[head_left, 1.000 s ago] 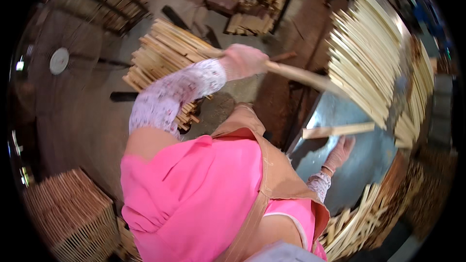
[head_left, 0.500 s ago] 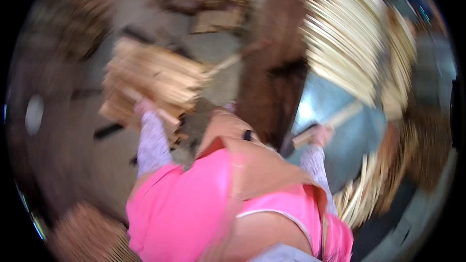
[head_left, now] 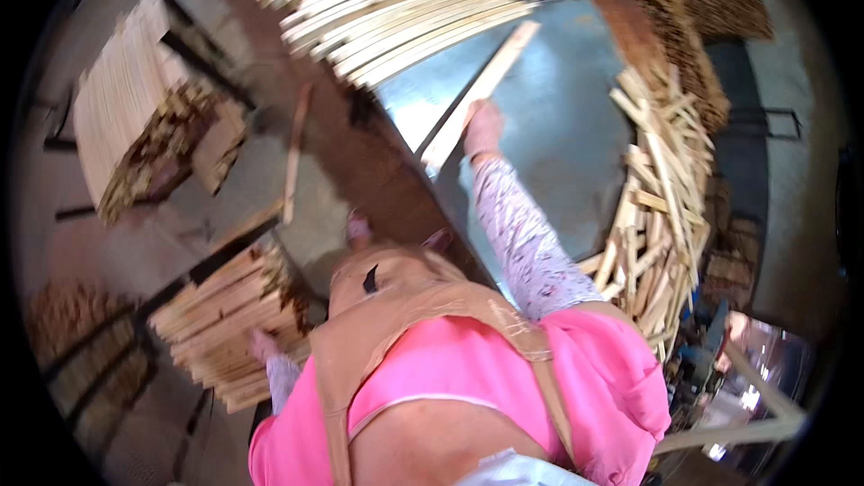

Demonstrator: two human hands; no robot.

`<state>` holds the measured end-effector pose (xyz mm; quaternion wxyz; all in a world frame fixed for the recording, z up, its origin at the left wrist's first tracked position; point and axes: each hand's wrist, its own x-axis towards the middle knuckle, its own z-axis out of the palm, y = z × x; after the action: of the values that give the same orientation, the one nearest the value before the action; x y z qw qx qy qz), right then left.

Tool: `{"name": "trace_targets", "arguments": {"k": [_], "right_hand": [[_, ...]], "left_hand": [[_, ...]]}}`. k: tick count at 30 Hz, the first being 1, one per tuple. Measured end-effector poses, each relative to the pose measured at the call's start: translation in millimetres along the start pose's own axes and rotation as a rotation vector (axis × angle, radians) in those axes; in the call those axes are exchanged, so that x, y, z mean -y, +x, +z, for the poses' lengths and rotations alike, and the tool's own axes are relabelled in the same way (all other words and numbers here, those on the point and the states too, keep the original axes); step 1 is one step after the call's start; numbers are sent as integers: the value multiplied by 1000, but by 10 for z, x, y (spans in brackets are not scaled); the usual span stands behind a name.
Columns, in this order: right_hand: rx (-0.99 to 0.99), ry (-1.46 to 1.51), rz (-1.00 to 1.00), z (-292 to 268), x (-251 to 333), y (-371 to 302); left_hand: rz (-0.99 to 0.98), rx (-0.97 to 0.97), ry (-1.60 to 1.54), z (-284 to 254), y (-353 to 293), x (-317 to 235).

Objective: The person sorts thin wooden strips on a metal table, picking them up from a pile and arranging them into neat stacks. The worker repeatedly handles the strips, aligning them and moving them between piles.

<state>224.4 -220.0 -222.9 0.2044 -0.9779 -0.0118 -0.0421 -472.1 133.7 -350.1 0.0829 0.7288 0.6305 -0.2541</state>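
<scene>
My right hand (head_left: pixel 484 126) is closed on the edge of a pale wooden slat (head_left: pixel 498 67), which lies slanted over the grey metal tabletop (head_left: pixel 562 117). A dark narrow band runs along the slat's left side. Low at the left, my left hand (head_left: pixel 264 345) is at a stack of wooden slats (head_left: pixel 216 328), touching its upper face near the right end. Its fingers are too small and blurred to make out. Beyond my right hand, a layer of pale slats (head_left: pixel 405 13) lies side by side at the far edge of the tabletop.
A loose heap of thin offcuts (head_left: pixel 661 207) borders the tabletop on the right. Brown bundles (head_left: pixel 679 45) stand behind it. Another slat stack (head_left: pixel 126 99) rests on a dark metal frame (head_left: pixel 211 67) at the far left. One stick (head_left: pixel 297 153) lies near a brown beam (head_left: pixel 333 99).
My view has swung to the right, so the tabletop is now in the middle. My right arm is stretched farther forward with the slat, and my left hand stays at the stack.
</scene>
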Motion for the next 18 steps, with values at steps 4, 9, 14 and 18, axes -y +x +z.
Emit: {"name": "trace_targets", "arguments": {"k": [4,9,14,18], "right_hand": [[116,94,-235,309,215,483],[255,923,134,73,1172,538],[408,668,-141,113,475,205],[606,574,-298,-284,427,-867]], "left_hand": [[35,-236,-52,86,226,-87],[-96,290,328,128,-149,212],[-183,-461,-1064,-110,-902,462],[419,-958,-285,-2018,-1108,-1607]]}}
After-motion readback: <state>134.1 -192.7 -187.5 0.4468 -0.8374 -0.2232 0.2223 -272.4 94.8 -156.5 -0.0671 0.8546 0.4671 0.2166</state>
